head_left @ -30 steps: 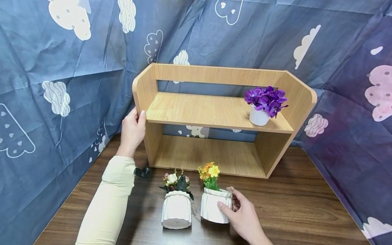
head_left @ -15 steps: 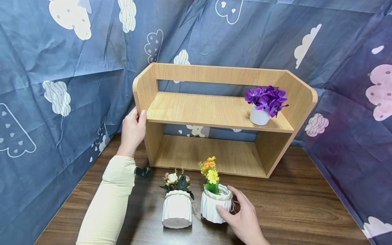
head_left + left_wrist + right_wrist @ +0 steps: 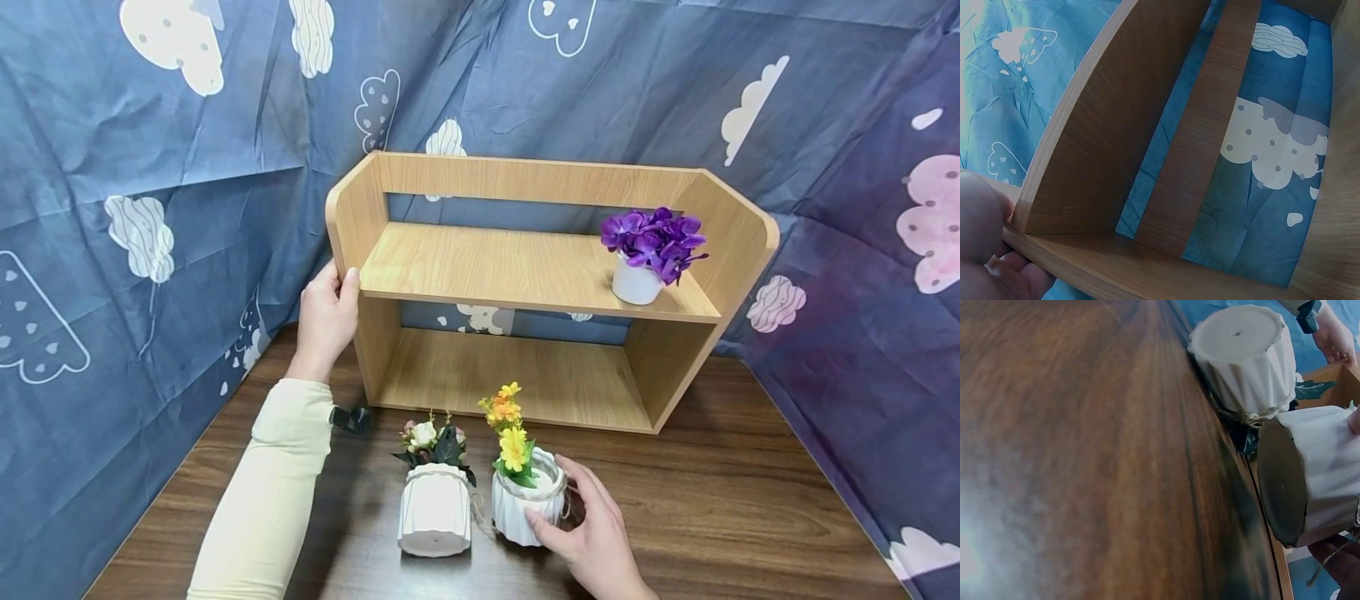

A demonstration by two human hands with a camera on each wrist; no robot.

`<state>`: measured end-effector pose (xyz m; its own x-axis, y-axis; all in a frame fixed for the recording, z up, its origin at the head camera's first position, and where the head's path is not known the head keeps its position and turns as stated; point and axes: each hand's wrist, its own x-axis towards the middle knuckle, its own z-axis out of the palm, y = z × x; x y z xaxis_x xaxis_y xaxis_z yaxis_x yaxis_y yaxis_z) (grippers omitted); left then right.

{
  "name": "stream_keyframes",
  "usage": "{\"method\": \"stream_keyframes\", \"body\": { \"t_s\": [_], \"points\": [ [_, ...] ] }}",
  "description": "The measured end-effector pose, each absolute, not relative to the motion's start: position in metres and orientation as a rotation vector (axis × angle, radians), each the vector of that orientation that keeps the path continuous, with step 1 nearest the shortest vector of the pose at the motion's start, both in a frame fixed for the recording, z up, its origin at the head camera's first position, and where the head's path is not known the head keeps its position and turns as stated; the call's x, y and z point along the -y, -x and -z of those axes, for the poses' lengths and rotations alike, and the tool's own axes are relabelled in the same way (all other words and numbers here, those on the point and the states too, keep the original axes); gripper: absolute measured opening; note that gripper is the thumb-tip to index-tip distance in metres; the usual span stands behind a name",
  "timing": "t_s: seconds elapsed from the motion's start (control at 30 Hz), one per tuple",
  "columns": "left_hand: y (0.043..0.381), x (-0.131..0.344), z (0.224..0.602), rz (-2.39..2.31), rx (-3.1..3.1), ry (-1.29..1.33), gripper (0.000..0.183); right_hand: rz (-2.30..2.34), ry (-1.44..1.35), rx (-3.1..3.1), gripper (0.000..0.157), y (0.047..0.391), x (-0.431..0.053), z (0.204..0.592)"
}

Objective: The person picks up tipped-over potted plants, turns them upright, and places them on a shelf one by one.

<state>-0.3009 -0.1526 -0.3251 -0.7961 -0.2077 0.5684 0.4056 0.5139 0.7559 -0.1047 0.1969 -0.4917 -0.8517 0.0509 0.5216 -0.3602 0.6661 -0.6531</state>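
Note:
My left hand (image 3: 326,321) grips the left side panel of a two-tier wooden desk shelf (image 3: 480,258), thumb on its front edge. In the left wrist view, the curled fingers (image 3: 1019,275) show at that edge. My right hand (image 3: 596,533) holds a white ribbed flowerpot (image 3: 517,512) by its right side, between thumb and fingers. Yellow and orange flowers (image 3: 512,446) lean left out of its mouth; twine circles its neck. Its underside shows in the right wrist view. Left of it, a similar white pot (image 3: 435,512) with pink and white flowers (image 3: 423,437) lies on its side, base toward me.
A small white pot (image 3: 636,282) of purple flowers (image 3: 652,242) stands at the right of the shelf's upper board. The dark wooden table (image 3: 712,500) carries everything. Blue cloud-print cloth (image 3: 225,183) hangs behind and on both sides.
My right hand has turned the pot from tipped toward the shelf to more upright, so its mouth now shows. The flowers have swung left. My left hand stays on the shelf.

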Motion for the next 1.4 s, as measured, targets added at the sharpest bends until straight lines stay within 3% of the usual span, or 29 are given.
{"method": "stream_keyframes", "body": {
  "t_s": [1.4],
  "points": [
    [0.302, 0.153, 0.326, 1.284, 2.132, 0.162, 0.033, -1.040, -0.415, 2.382, 0.090, 0.093, -0.203, 0.509]
  ]
}}
